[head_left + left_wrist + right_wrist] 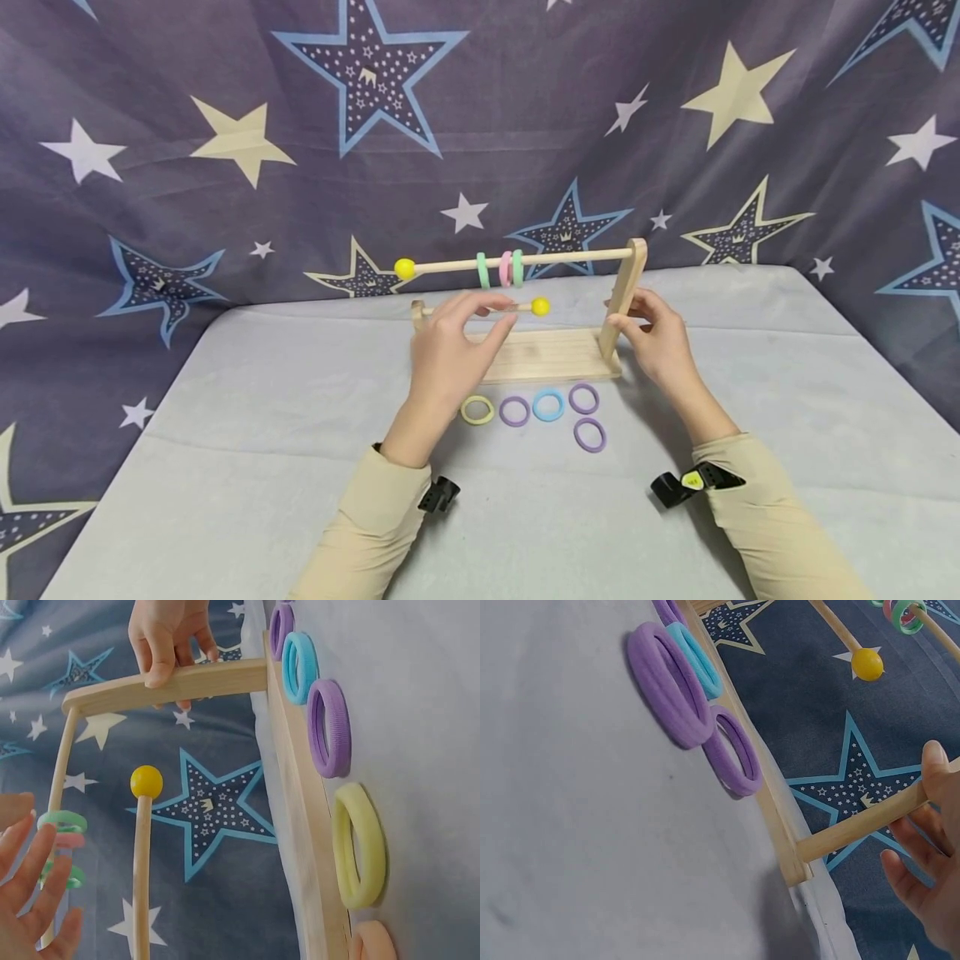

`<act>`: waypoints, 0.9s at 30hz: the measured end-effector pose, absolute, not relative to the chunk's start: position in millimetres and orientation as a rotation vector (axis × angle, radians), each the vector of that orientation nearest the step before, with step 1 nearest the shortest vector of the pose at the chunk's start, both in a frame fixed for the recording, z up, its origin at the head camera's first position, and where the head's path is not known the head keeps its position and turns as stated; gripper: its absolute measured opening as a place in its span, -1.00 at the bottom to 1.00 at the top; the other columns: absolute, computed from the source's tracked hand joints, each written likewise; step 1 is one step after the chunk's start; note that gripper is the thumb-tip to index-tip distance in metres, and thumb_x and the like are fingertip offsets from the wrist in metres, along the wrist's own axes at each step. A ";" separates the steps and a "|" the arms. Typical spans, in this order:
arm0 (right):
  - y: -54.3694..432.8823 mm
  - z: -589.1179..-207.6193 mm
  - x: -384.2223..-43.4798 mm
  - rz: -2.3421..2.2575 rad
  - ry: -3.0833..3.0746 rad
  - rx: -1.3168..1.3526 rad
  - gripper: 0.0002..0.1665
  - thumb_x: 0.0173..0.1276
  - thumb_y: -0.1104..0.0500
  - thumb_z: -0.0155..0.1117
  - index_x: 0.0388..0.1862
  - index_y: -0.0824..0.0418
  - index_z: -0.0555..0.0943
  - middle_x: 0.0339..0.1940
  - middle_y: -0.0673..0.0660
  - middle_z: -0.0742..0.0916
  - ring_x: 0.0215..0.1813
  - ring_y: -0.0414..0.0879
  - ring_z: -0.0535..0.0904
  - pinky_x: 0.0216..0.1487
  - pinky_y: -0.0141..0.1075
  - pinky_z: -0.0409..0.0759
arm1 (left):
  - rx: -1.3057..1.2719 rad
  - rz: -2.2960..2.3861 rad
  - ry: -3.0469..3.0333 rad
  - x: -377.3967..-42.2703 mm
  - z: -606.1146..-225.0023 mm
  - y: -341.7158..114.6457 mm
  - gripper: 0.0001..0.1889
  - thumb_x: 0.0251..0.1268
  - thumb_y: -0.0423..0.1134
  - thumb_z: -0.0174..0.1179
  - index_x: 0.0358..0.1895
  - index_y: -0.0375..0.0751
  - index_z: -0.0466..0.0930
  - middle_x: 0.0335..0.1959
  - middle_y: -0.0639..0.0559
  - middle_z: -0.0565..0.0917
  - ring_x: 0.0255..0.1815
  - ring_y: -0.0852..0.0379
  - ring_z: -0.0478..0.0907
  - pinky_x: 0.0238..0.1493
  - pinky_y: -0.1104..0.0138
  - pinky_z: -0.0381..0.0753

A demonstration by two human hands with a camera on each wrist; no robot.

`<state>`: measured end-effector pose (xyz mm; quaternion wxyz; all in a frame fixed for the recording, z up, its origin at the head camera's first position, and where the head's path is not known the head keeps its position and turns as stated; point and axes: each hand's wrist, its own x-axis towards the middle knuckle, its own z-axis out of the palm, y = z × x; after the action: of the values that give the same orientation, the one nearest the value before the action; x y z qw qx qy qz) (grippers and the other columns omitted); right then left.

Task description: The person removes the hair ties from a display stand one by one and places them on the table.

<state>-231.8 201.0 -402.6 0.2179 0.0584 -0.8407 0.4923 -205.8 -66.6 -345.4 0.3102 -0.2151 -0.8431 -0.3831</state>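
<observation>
A wooden rack has an upper rod and a lower rod, each tipped with a yellow ball. Two green hair ties and a pink hair tie hang on the upper rod. My left hand is just below them, in front of the lower rod, its thumb apart from the fingers. In the left wrist view its fingers stretch beside those ties; whether they touch cannot be told. With thumb and fingers, my right hand grips the rack's right upright.
Along the rack's front lie a yellow hair tie, a blue one and purple ones. A peach hair tie shows in the left wrist view. Behind the grey-covered table hangs a star-patterned cloth.
</observation>
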 end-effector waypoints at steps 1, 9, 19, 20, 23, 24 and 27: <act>201.0 -402.8 -231.8 1.367 -2.329 0.160 -0.57 0.32 0.24 0.35 0.14 0.36 0.57 0.01 0.27 0.73 -0.13 -0.57 0.49 -0.16 -0.52 0.49 | -0.551 -1.015 -2.218 -206.0 -345.7 -67.5 -0.83 0.24 -0.12 0.39 -0.13 0.02 0.75 -0.24 0.16 0.74 -0.18 0.22 0.63 -0.24 0.27 0.54; 199.7 -404.8 -231.9 1.412 -2.330 0.157 -0.58 0.34 0.24 0.34 0.15 0.36 0.57 0.03 0.27 0.73 -0.10 -0.52 0.51 -0.14 -0.52 0.49 | -0.431 -1.041 -2.212 -208.2 -346.2 -74.7 -0.82 0.25 -0.08 0.38 -0.13 0.02 0.76 -0.25 0.16 0.72 -0.17 0.18 0.62 -0.27 0.20 0.53; 200.2 -403.9 -231.7 1.387 -2.338 0.151 -0.54 0.34 0.20 0.33 0.17 0.35 0.56 0.04 0.26 0.72 -0.09 -0.50 0.50 -0.12 -0.48 0.48 | -0.329 -1.084 -2.155 -213.0 -348.3 -76.0 -0.83 0.26 -0.10 0.38 -0.15 -0.04 0.74 -0.22 0.11 0.72 -0.15 0.14 0.59 -0.28 0.17 0.53; 200.3 -403.9 -231.8 1.389 -2.336 0.152 -0.54 0.33 0.21 0.33 0.17 0.35 0.56 0.04 0.26 0.72 -0.09 -0.51 0.50 -0.13 -0.49 0.48 | -0.322 -1.088 -2.152 -213.0 -348.7 -75.3 -0.82 0.26 -0.11 0.37 -0.14 -0.04 0.74 -0.22 0.11 0.73 -0.15 0.13 0.59 -0.27 0.16 0.53; 200.8 -403.5 -231.6 1.388 -2.329 0.157 -0.55 0.32 0.23 0.34 0.16 0.36 0.56 0.04 0.26 0.73 -0.12 -0.55 0.49 -0.15 -0.51 0.48 | -0.302 -1.106 -2.155 -213.9 -350.4 -73.3 -0.81 0.26 -0.10 0.37 -0.12 -0.05 0.73 -0.20 0.10 0.73 -0.15 0.11 0.60 -0.24 0.15 0.54; 200.9 -403.3 -231.6 1.389 -2.327 0.159 -0.55 0.32 0.23 0.34 0.16 0.36 0.56 0.04 0.26 0.73 -0.12 -0.55 0.49 -0.16 -0.51 0.48 | -0.293 -1.118 -2.162 -214.1 -350.7 -72.5 -0.81 0.27 -0.10 0.37 -0.12 -0.05 0.73 -0.19 0.11 0.73 -0.14 0.11 0.60 -0.23 0.15 0.53; 201.6 -403.3 -231.6 1.387 -2.326 0.158 -0.57 0.33 0.23 0.34 0.14 0.36 0.57 0.04 0.26 0.73 -0.11 -0.54 0.50 -0.15 -0.52 0.49 | -0.260 -1.164 -2.186 -215.0 -351.3 -70.7 -0.80 0.27 -0.09 0.37 -0.11 -0.04 0.72 -0.18 0.12 0.73 -0.14 0.12 0.60 -0.20 0.16 0.52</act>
<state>-231.6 201.6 -403.3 0.2128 0.0571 -0.8379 0.4994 -215.0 -70.7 -351.3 0.3201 -0.0990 -0.8317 -0.4428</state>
